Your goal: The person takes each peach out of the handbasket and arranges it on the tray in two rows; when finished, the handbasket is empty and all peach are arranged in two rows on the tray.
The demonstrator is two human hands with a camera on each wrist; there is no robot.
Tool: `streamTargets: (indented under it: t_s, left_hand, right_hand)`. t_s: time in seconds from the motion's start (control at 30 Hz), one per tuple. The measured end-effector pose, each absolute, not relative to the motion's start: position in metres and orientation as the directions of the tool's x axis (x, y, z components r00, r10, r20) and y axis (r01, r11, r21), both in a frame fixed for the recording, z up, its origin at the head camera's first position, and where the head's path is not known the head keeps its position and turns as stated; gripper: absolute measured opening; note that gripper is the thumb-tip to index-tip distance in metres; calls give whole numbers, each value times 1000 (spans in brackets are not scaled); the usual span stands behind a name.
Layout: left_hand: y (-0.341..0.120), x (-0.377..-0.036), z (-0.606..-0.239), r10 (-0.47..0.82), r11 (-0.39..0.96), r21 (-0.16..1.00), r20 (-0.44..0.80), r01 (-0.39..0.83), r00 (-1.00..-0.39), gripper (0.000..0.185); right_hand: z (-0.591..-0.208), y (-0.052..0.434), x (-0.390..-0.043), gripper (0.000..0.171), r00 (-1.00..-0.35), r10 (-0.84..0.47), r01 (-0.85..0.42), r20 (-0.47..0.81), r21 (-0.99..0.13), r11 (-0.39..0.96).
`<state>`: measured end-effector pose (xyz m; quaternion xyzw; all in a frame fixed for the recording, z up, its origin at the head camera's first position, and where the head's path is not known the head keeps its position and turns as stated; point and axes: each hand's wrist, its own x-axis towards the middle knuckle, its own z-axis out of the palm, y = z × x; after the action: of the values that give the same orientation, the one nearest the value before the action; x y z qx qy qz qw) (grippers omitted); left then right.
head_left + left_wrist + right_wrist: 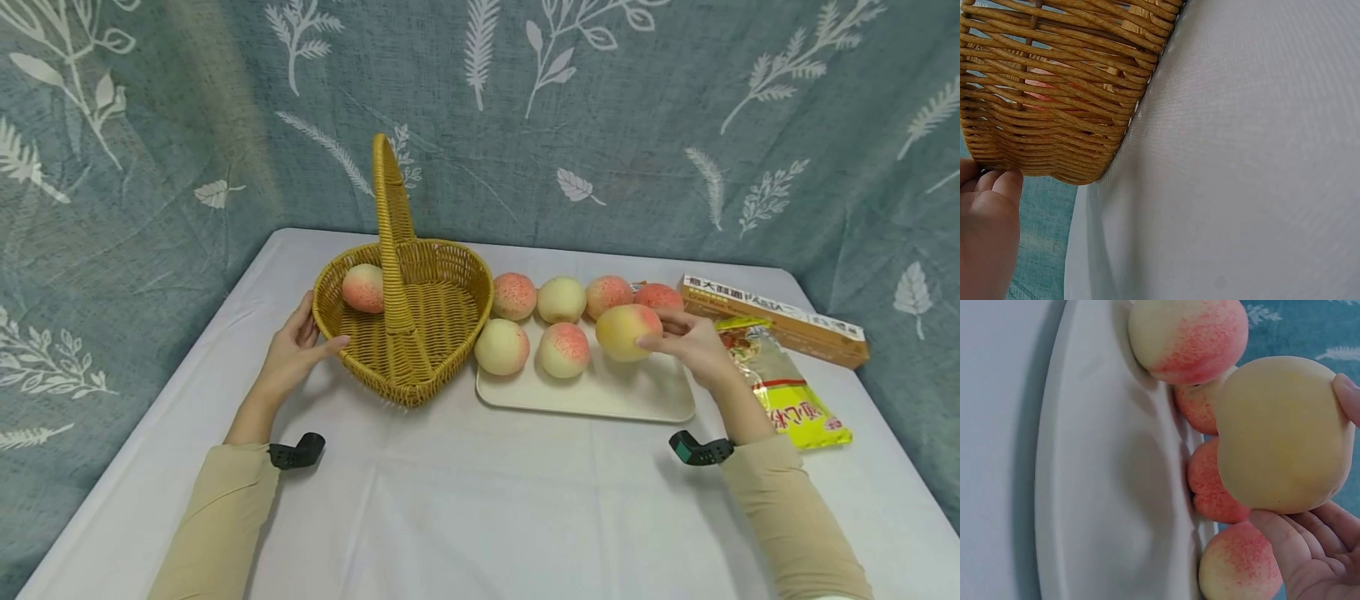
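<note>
Leaf-printed blue-grey cloth hangs behind a table (465,500) draped in white, and a person in tan sleeves sits at it with both arms forward.

Their right hand (693,343) curls round a yellowish peach (627,331), thumb on the near side and fingertips (1349,394) on the far side, so the fruit is carried clear of the surface, raised just over the right part of the cream tray (600,396). From the wrist view the grip looks light, more a cradle than a squeeze, which suits a soft, round thing.

The left hand (294,350) rests against the outer wall of the heart-shaped wicker basket (405,321), fingers (997,184) fairly straight and thumb touching the weave; it seems to steady the basket rather than grasp it.

One pink-blushed peach (363,287) already lies inside the basket, to the left of its tall handle (390,208). Six more peaches (562,317) sit on the tray in two loose rows, touching or nearly so, just right of the basket.

Further right, well apart from the fruit, a long pasta box (772,317) lies along the table's back edge, with a clear noodle packet (787,387) just in front of it.
</note>
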<state>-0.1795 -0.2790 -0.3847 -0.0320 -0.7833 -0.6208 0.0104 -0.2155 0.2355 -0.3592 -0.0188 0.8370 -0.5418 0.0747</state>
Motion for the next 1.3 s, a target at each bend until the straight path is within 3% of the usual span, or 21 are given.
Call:
streamTargets:
  t_s: [0.37, 0.97, 1.3]
  left_hand:
    - [-279, -180, -385, 32, 240, 969, 51, 58, -998, 89]
    - [-279, -180, -387, 38, 226, 971, 65, 72, -997, 89]
    - [-279, -181, -387, 41, 225, 971, 78, 85, -996, 89]
  right_hand:
    - [-371, 230, -216, 67, -985, -141, 29, -102, -897, 442]
    - [-381, 227, -221, 76, -982, -86, 115, -170, -889, 443]
    - [-377, 220, -224, 79, -979, -93, 97, -182, -813, 574]
